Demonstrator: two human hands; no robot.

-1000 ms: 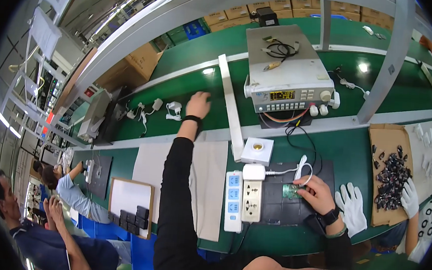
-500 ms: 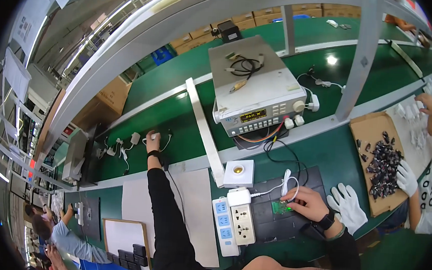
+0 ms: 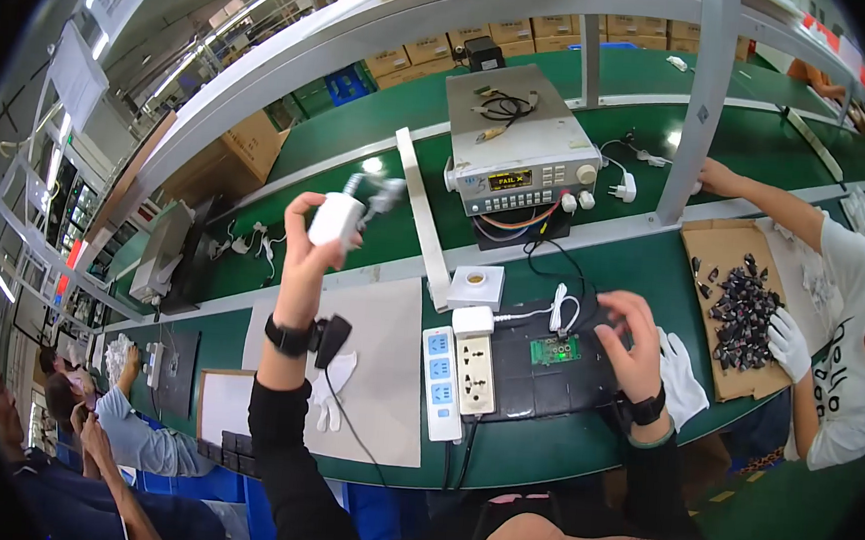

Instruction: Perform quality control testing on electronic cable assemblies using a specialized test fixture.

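Observation:
A white power adapter (image 3: 337, 220), its cable bundled, is raised off the bench in my left hand (image 3: 311, 246), fingers wrapped round it. My right hand (image 3: 632, 346) hovers with fingers apart and nothing in them, just right of a small green circuit board (image 3: 555, 350) with a green light. That board lies on a black mat (image 3: 534, 393). A white cable (image 3: 558, 307) runs from another white adapter (image 3: 472, 321), plugged into the top of a power strip (image 3: 475, 373), towards the board. Beside it stands a second strip (image 3: 440, 381) with blue sockets.
Behind the board stands a grey test instrument (image 3: 522, 141) with a lit display. A white glove (image 3: 684, 373) lies at right, another (image 3: 332, 391) on the pale sheet (image 3: 386, 367). A co-worker's gloved hand (image 3: 788, 345) rests by a cardboard tray (image 3: 698, 269) of black parts. Metal uprights (image 3: 699, 118) frame the bench.
My left hand has lifted the white adapter off the far bench and drawn it nearer. My right hand has let go of the board and opened. A co-worker's bare arm now reaches to the upright.

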